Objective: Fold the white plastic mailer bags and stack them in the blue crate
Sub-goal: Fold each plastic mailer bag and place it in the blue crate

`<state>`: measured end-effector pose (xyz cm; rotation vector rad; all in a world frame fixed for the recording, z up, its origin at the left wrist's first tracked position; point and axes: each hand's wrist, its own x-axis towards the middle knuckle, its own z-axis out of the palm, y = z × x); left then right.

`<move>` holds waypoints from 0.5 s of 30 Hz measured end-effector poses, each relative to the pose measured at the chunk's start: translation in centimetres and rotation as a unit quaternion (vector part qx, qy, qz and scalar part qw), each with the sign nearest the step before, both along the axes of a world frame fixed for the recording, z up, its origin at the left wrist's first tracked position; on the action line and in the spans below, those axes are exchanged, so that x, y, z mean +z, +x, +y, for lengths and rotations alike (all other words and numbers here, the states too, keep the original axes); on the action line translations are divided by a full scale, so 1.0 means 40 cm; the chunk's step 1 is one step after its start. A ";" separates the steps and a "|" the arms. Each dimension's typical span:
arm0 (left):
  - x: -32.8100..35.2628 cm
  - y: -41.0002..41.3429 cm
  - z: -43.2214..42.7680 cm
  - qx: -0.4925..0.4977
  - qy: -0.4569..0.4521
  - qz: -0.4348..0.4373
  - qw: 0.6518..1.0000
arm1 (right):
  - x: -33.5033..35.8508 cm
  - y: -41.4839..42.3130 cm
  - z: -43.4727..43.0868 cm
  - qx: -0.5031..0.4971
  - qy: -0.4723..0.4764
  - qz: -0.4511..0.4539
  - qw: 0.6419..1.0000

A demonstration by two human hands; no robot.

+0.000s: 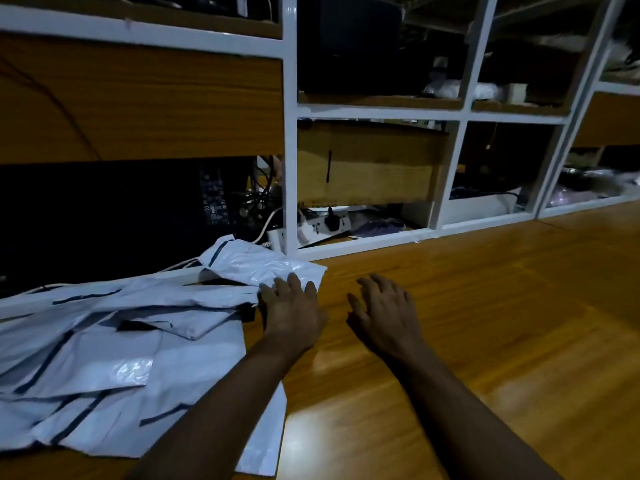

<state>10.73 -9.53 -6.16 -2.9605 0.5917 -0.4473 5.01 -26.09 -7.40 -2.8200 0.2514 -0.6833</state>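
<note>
A loose pile of white plastic mailer bags point(114, 358) with dark adhesive strips covers the left part of the wooden table point(450, 341). One crumpled bag point(256, 263) lies at the pile's far right corner. My left hand point(291, 311) rests palm down with straight fingers on the near edge of that bag. My right hand point(384, 313) hovers or rests just to its right over bare wood, fingers relaxed, holding nothing. The blue crate is not in view.
A white-framed shelf unit point(291, 133) with wooden panels rises behind the table. A white power strip point(318, 228) and tangled cables point(258, 199) sit in the lower compartments. A cardboard box point(367, 164) fills one cubby.
</note>
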 end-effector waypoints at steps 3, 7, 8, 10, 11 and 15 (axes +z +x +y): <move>0.007 0.037 -0.027 0.004 0.013 0.018 1.000 | 0.001 0.017 -0.030 -0.003 0.030 0.007 1.000; 0.014 0.095 -0.026 0.038 -0.011 0.063 0.997 | -0.004 0.030 -0.062 -0.005 0.061 0.006 0.998; 0.009 0.103 -0.024 0.043 -0.006 0.071 0.997 | -0.006 0.033 -0.068 -0.006 0.062 0.002 0.998; 0.002 0.104 -0.027 0.038 0.011 0.066 0.997 | -0.002 0.035 -0.072 -0.009 0.066 -0.003 0.998; -0.001 0.096 -0.031 0.030 0.018 0.052 0.998 | 0.001 0.035 -0.073 -0.014 0.074 -0.002 0.997; -0.013 0.045 -0.056 -0.030 0.013 -0.022 0.999 | -0.013 0.028 -0.091 -0.021 0.026 0.020 0.999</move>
